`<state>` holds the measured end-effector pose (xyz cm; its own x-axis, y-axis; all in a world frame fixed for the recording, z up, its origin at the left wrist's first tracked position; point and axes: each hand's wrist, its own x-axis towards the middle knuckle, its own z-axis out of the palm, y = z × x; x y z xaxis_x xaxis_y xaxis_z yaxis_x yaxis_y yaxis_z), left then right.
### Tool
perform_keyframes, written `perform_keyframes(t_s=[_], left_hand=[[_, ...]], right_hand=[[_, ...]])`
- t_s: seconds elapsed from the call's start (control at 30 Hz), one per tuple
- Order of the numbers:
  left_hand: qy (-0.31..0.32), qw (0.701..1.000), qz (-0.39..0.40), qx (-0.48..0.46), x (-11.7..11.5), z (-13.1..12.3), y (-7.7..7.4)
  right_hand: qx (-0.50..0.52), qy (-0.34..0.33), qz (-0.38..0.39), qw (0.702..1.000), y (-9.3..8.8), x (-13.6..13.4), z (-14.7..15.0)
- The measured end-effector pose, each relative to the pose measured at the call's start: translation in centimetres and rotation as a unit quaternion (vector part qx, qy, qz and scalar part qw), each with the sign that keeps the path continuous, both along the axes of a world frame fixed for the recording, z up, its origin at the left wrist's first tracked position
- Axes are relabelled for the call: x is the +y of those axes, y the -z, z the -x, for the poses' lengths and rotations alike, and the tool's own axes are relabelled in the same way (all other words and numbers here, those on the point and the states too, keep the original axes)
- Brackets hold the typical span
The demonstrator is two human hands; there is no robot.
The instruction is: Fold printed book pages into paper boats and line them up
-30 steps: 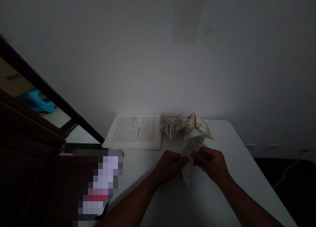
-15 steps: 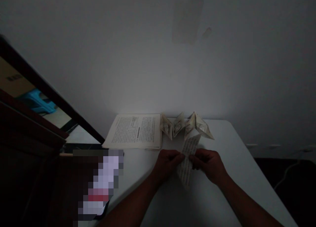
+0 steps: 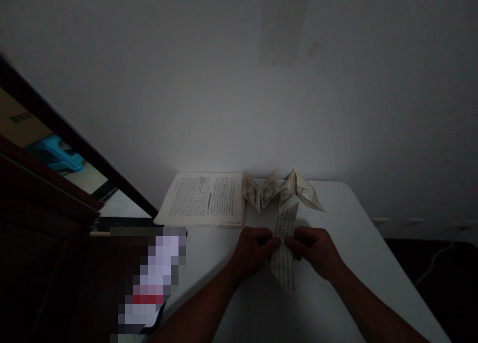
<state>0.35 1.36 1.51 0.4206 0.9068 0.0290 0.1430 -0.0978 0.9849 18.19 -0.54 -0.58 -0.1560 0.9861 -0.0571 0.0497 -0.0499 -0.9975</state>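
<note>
Dim grey wall [image 3: 209, 84] rises behind the white bench [image 3: 201, 263]. Well left of our left grip [image 3: 254, 246] lies a blurred-out, phone-like object [image 3: 157, 273]; beyond that grip and to its left, we see a stack of printed pages [image 3: 203, 198]. Our left grip is pinched closed on the left side of a folded printed paper [image 3: 284, 223], which runs lengthwise between both grips. Just beyond it stand folded paper pieces [image 3: 269, 189]; we cannot tell whether its far tip touches them. Our right grip [image 3: 313, 246] pinches the paper's right side, thumbs nearly meeting. We judge that pulling the thumbs apart too hard could tear the paper, uneven pressure could skew its creases, and pushing outward could topple the pieces. Well right of our right grip, a pale cable [image 3: 435, 261] hangs.
</note>
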Motion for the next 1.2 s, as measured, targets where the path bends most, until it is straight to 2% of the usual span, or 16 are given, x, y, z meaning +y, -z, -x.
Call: perform_keyframes(t_s=[0.2,0.47,0.73,0.87,1.07,1.2], left_hand=[[-0.013,1.0,-0.002,-0.001,-0.1,-0.1,-0.4],[0.014,0.999,-0.028,0.037,0.1,-0.1,0.4],[0.023,0.999,-0.018,0.014,0.2,0.0,0.5],[0.001,1.0,-0.008,0.005,0.1,-0.2,0.5],[-0.012,1.0,0.016,-0.013,0.1,-0.3,0.2],[-0.027,1.0,0.009,0.005,0.0,-0.4,0.1]], right_hand=[[0.018,-0.01,0.0,1.0,-0.2,0.2,0.0],[0.01,-0.017,0.001,1.0,-0.3,0.2,-0.4],[0.002,0.004,-0.014,1.0,0.3,0.5,-0.5],[-0.002,-0.003,-0.009,1.0,0.5,0.5,-0.5],[0.001,0.006,-0.002,1.0,-0.4,0.3,0.0],[-0.013,0.008,-0.011,1.0,-0.3,0.3,-0.1]])
